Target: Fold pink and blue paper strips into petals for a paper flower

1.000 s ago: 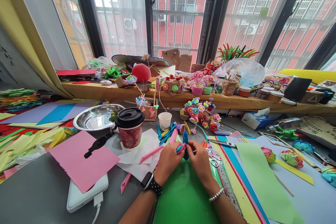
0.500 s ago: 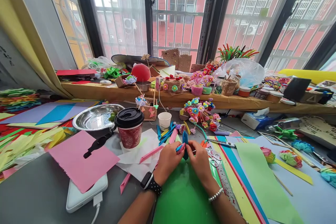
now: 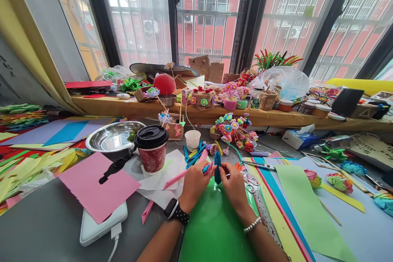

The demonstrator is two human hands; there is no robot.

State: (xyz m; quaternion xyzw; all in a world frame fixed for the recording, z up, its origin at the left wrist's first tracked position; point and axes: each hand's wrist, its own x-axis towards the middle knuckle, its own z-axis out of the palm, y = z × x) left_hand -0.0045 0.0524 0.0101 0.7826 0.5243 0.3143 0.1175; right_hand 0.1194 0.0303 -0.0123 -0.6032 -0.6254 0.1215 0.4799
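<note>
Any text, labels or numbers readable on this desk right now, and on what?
None reads clearly.
Brown sign at right: lettering too blurred.
Wall sheet at left: dark characters, cut off, unreadable.
Red cup: pattern only, no legible label.

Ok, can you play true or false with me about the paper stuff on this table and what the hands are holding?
1. The left hand holds a small pink-and-blue folded piece. True.
2. The red cup has no lid. False: a black lid sits on it.
3. The right hand pinches a blue folded paper. True.
4. The hands work over a yellow sheet. False: a green sheet lies under them.
5. A black watch is on the left wrist. True.
</note>
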